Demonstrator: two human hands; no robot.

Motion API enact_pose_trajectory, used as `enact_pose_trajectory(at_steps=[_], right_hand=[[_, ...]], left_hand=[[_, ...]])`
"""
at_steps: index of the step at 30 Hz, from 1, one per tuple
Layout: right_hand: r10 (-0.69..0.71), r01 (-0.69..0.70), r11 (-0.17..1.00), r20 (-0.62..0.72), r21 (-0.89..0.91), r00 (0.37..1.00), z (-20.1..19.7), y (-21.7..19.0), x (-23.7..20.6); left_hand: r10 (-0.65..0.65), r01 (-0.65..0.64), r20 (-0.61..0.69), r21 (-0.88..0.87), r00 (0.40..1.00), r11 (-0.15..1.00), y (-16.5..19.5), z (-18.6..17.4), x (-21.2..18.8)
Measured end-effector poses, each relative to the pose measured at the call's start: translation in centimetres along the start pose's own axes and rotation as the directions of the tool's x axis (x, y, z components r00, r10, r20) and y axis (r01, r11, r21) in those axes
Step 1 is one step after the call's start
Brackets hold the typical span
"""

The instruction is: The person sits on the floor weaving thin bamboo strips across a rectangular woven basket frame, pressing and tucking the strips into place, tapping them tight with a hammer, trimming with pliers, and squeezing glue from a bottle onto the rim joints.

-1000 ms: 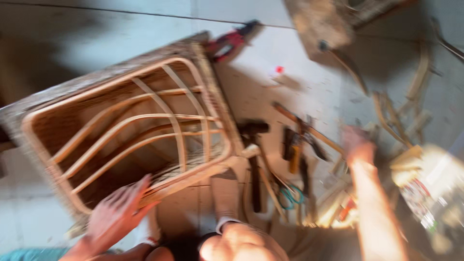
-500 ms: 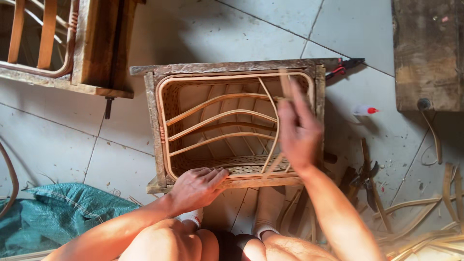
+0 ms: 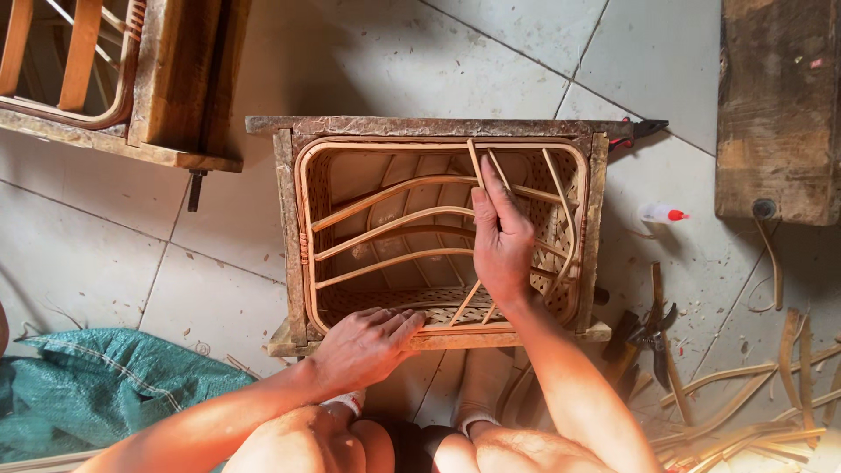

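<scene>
Right hand point(image 3: 501, 241) inside rattan frame point(image 3: 442, 232), fingers pinching two thin cane strips point(image 3: 480, 171) running diagonally toward frame's near edge. Left hand point(image 3: 366, 346) lies flat, fingers together, on frame's near rail. Frame sits on tiled floor point(image 3: 394, 52). Glue bottle point(image 3: 661, 213) right of frame; pliers point(image 3: 653, 328) near its right corner; green sack point(image 3: 105, 390) left.

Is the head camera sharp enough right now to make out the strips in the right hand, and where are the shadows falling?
Head view: sharp, no motion blur; the right hand and its two thin cane strips read clearly. Sunlight is strong on the floor tiles, with soft shadow across the upper left. The inside of the wicker frame is dimmer but legible. The left hand rests well lit on its near edge.
</scene>
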State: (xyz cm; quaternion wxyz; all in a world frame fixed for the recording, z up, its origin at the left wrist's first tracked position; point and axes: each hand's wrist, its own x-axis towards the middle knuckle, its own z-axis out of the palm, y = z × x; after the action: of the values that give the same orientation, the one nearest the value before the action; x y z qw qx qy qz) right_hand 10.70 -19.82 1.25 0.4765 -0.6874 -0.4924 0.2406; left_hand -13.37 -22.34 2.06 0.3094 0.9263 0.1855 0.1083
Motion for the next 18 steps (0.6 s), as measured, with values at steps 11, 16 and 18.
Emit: enact_pose_trajectory(at_steps=[11,16,18], right_hand=[[0.091,-0.055,0.959,0.116,-0.279,0.989,0.4,-0.8,1.8],[-0.05,0.07,0.985,0.133,-0.156,0.99,-0.3,-0.5,1.8],[-0.105,0.126,0.981,0.14,-0.151,0.985,-0.4,-0.6,1.8]], left_hand=[[0.237,-0.137,-0.25,0.359,0.939,0.923,-14.5,-7.7,15.1],[0.259,-0.182,-0.185,0.354,0.948,0.917,-16.0,-6.4,14.7],[0.304,-0.218,-0.145,0.423,0.942,0.88,-16.1,-6.2,14.5]])
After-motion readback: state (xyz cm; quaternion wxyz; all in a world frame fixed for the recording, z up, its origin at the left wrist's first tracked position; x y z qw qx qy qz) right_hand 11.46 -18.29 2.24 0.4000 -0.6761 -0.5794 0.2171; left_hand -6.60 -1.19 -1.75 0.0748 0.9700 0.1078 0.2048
